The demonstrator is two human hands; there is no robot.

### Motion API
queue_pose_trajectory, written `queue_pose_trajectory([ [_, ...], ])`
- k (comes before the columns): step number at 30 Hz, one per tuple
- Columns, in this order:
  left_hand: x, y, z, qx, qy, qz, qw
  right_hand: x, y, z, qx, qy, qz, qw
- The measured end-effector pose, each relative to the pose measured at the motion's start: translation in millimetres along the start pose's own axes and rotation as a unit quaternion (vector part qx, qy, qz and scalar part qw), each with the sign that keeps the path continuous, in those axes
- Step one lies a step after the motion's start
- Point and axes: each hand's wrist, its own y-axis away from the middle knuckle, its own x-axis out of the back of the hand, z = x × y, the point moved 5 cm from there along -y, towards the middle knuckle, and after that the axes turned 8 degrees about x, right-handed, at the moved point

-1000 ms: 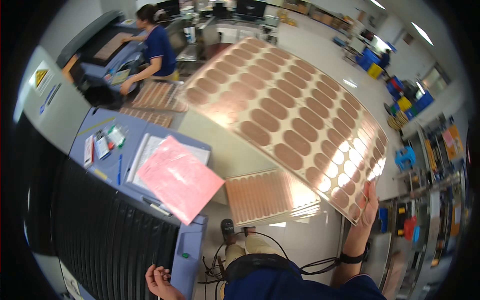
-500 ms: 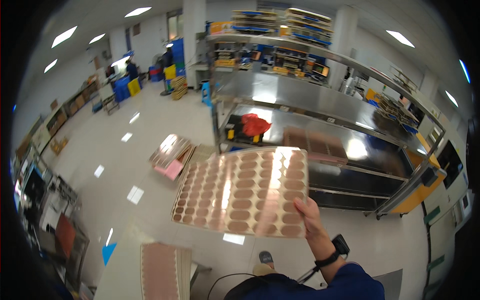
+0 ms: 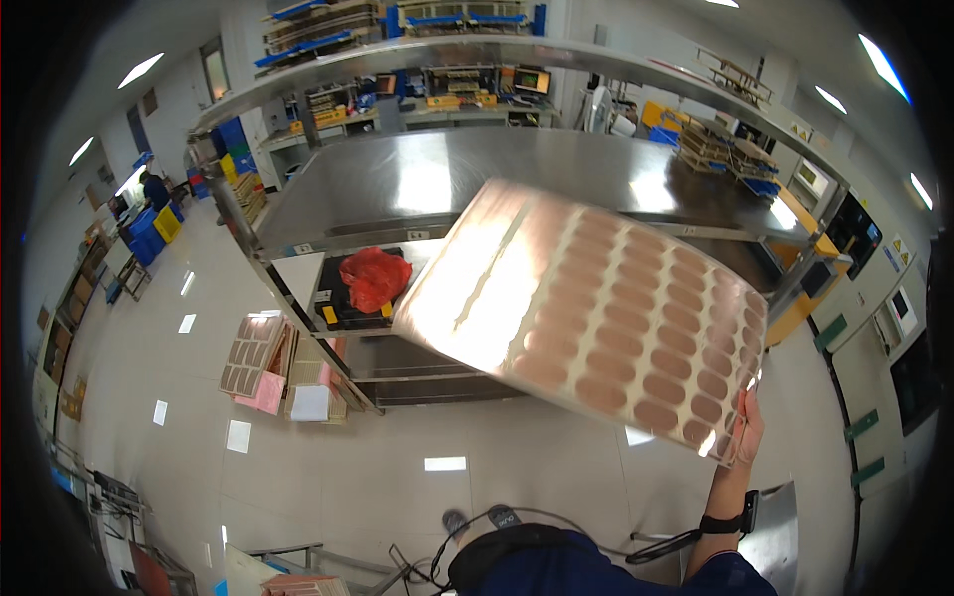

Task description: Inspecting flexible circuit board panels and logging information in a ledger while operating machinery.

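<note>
My right hand is closed on one corner of a large, thin rectangular copper-patterned panel. Rows of coppery rounded oblongs cover the pale panel, and strong glare whitens its far left part. It is tilted in the air in front of the metal shelf rack, covering part of the lower shelves. My thumb shows at the near edge; the other fingers are mostly behind the panel. A dark band with a small device sits on my right wrist. My left hand does not appear in the picture.
A red plastic bag lies on a black case on the middle shelf. Stacked panels stand on the floor beside the rack's left leg. Frames are piled on the upper shelf's right end. More panels lie near bottom left.
My view has turned right toward the rack. The panel, still in my right hand, has swung so its far left end now overlaps the shelves. The near-left panel stack has mostly left the view.
</note>
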Motion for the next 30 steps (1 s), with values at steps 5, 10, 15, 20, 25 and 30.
queue_pose_trajectory([
  [5,-55.0,-46.1,-7.8,0.003,0.014,-0.038,0.999,-3.7,-23.8,11.8,0.101,0.006,0.138,0.985],
  [10,-109.1,-97.2,-3.2,0.029,0.012,-0.060,0.998,-19.7,-59.4,49.1,0.081,-0.047,0.074,0.993],
  [15,-159.5,-116.0,-1.9,0.028,0.000,-0.126,0.992,-29.1,-98.0,79.9,-0.017,-0.023,0.043,0.999],
  [20,-179.1,-99.3,-11.9,0.042,-0.028,-0.114,0.992,-53.1,-165.3,81.8,-0.099,0.103,0.097,0.985],
  [25,-195.7,-74.4,-39.3,0.051,-0.040,-0.084,0.994,-57.0,-307.7,52.7,-0.117,0.247,-0.076,0.959],
  [30,-229.0,-5.4,-51.8,0.072,-0.007,-0.054,0.996,-62.8,-426.0,45.1,-0.115,0.539,-0.097,0.829],
])
